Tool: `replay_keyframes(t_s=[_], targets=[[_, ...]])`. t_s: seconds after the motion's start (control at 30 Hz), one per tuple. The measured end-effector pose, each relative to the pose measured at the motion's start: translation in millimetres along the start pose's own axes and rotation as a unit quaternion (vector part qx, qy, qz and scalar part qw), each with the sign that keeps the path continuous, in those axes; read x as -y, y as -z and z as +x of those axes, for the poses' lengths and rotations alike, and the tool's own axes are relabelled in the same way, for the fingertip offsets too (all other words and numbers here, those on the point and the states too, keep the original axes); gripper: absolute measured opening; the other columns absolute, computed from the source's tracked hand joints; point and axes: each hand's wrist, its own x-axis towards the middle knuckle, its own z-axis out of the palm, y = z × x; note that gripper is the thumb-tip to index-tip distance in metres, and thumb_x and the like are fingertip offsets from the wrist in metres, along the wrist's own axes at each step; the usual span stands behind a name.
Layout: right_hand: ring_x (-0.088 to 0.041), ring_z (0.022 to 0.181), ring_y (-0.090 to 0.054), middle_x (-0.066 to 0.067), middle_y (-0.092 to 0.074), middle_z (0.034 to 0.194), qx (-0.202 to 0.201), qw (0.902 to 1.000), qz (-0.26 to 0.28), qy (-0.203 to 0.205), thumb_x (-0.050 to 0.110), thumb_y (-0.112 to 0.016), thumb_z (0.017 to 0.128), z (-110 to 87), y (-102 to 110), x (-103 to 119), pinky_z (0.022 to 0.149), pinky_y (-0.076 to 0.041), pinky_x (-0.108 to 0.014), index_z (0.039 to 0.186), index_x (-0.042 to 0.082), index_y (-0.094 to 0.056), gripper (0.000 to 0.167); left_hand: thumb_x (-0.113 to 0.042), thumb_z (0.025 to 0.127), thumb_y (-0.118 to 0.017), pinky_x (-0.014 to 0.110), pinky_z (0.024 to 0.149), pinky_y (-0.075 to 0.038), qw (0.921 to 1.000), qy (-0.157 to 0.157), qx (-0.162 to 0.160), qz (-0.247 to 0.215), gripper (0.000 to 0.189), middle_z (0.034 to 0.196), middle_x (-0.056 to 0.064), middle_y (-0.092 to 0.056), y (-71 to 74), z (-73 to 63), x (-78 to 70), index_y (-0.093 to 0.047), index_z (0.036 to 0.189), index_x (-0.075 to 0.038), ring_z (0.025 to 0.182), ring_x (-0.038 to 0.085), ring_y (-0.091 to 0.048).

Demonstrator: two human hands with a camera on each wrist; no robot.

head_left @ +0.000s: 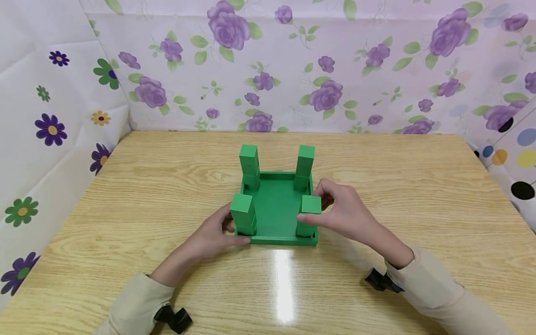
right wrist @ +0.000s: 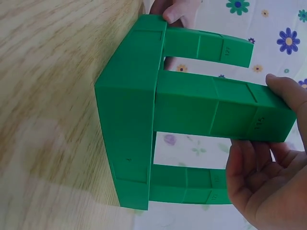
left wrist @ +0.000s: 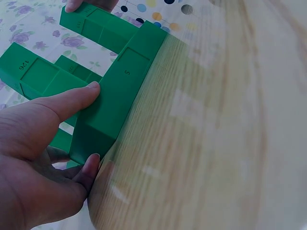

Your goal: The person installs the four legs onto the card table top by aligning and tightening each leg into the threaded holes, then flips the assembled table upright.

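Observation:
A shallow green square tray sits on the wooden table, with a tall green column of stacked blocks at each corner. My left hand grips the tray's front left corner, the thumb on the front wall. Beside that hand stands the front left column. My right hand pinches the upper part of the front right column between thumb and fingers. In the right wrist view, the number 115 shows on the top block of this column, which stands upright in the tray's corner.
Toward the back of the tray rise the back left column and back right column. The wooden tabletop extends around the tray. A flowered cloth hangs behind the table. Black wrist mounts sit at the sleeves.

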Motion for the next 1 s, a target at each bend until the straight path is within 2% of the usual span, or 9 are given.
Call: replay_keyframes(t_s=[0.33, 0.63, 1.0], targets=[[-0.014, 0.07, -0.058, 0.001, -0.06, 0.077, -0.028, 0.9994, -0.019, 0.0, 0.024, -0.086, 0.073, -3.9, -4, 5, 0.065, -0.048, -0.033, 0.083, 0.01, -0.057, 0.034, -0.013, 0.076, -0.084, 0.038, 0.079, -0.042, 1.0, -0.002, 0.002, -0.004, 0.063, 0.112, 0.008, -0.056, 0.3, 0.0, -0.3, -0.052, 0.131, -0.008, 0.087, 0.025, -0.049], [-0.015, 0.075, -0.059, -0.001, -0.064, 0.086, -0.034, 0.9988, -0.023, -0.026, 0.024, -0.085, 0.075, -7.0, -6, 7, 0.07, -0.049, -0.037, 0.09, 0.008, -0.063, 0.031, -0.013, 0.076, -0.084, 0.039, 0.08, -0.043, 1.0, -0.003, 0.005, -0.002, 0.066, 0.114, 0.008, -0.057, -0.5, 0.5, 0.1, -0.051, 0.133, -0.008, 0.089, 0.024, -0.051], [-0.015, 0.069, -0.055, 0.0, -0.062, 0.078, -0.052, 0.9968, -0.032, -0.051, 0.027, -0.084, 0.075, -7.9, -9, 10, 0.065, -0.047, -0.034, 0.087, 0.008, -0.062, 0.031, -0.012, 0.075, -0.084, 0.04, 0.081, -0.044, 0.9999, 0.0, 0.001, -0.013, 0.068, 0.118, 0.01, -0.056, -0.9, 0.5, -0.1, -0.05, 0.134, -0.007, 0.092, 0.025, -0.052]])
